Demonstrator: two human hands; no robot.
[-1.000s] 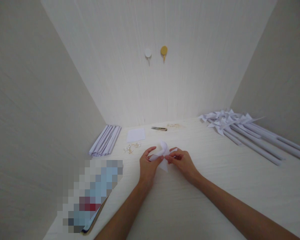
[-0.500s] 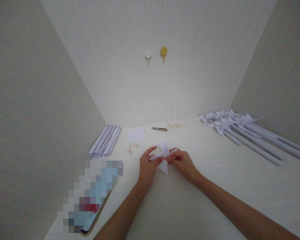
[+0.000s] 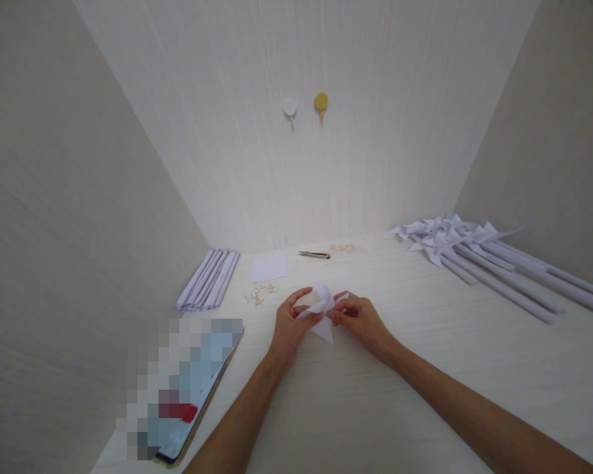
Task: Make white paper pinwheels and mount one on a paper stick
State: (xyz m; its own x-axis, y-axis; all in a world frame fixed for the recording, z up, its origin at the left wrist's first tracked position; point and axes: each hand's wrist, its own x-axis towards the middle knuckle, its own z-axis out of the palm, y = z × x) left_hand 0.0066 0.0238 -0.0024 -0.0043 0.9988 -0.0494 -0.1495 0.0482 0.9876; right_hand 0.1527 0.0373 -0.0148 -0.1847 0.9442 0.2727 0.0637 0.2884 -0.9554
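Observation:
A white paper pinwheel head point(image 3: 322, 331), its points curled inward, is held just above the table between both hands. My left hand point(image 3: 290, 324) pinches its left side, with the thumb near the middle and the fingers behind the curled flap. From the right, my right hand point(image 3: 358, 320) grips the paper close to its centre between thumb and fingers. One pointed corner hangs toward me. Whatever lies under the fingertips at the centre is hidden.
Rolled paper sticks point(image 3: 208, 279), a square paper sheet point(image 3: 269, 268) and small sticks point(image 3: 261, 293) lie left. Thread snips point(image 3: 314, 255) rest behind the hands. Paper pinwheels point(image 3: 445, 240) on rolled sticks pile at right. A partly blurred phone point(image 3: 192, 415) lies front left. Hooks point(image 3: 321, 102) hang on the wall.
The left fingers have shifted slightly and the curled flap looks a little more open. Both hands still hold the paper in nearly the same place.

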